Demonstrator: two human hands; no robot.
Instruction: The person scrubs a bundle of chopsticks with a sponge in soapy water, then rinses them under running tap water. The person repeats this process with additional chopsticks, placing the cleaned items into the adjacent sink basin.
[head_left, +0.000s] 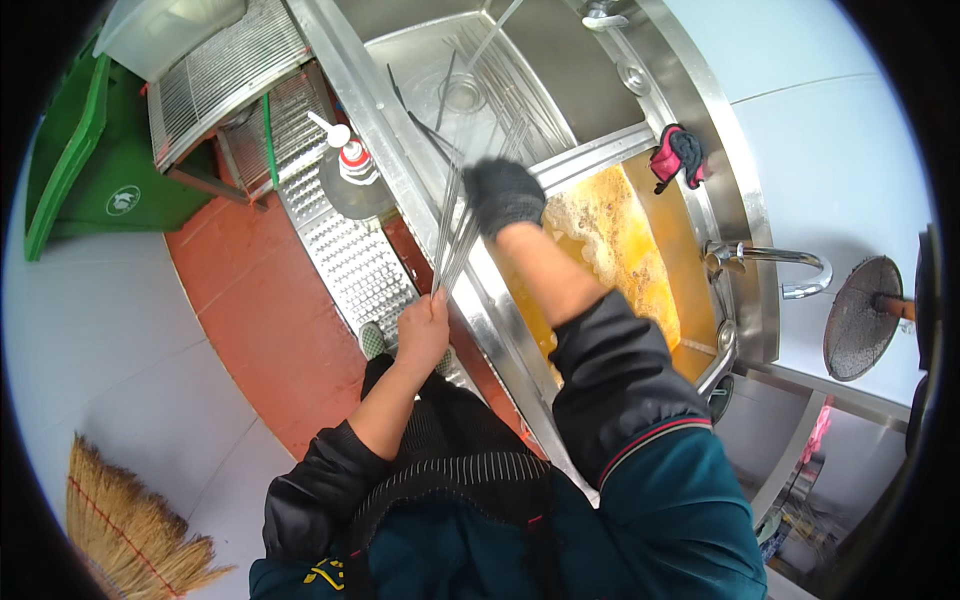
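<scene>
A bundle of thin metal skewers (459, 234) reaches from my bare left hand (424, 326) up over the front rim of a steel sink. My left hand is shut on their lower ends. My right hand (504, 196), in a black knitted glove, is at the upper part of the bundle; it is blurred, and its fingers are partly hidden, so its grip is unclear. Beyond it, more thin metal skewers (501, 90) lie in a steel basin (409, 56) around the drain. Water seems to run from a pale pipe (496, 34) above them.
Foamy yellow-brown liquid (611, 232) fills the right basin. A pink and black cloth (679, 157) lies on the back ledge beside a chrome faucet (795, 274). A pump bottle (356, 161), a slatted metal rack (217, 82) and a green bin (127, 165) stand left. A straw broom (131, 525) is lower left.
</scene>
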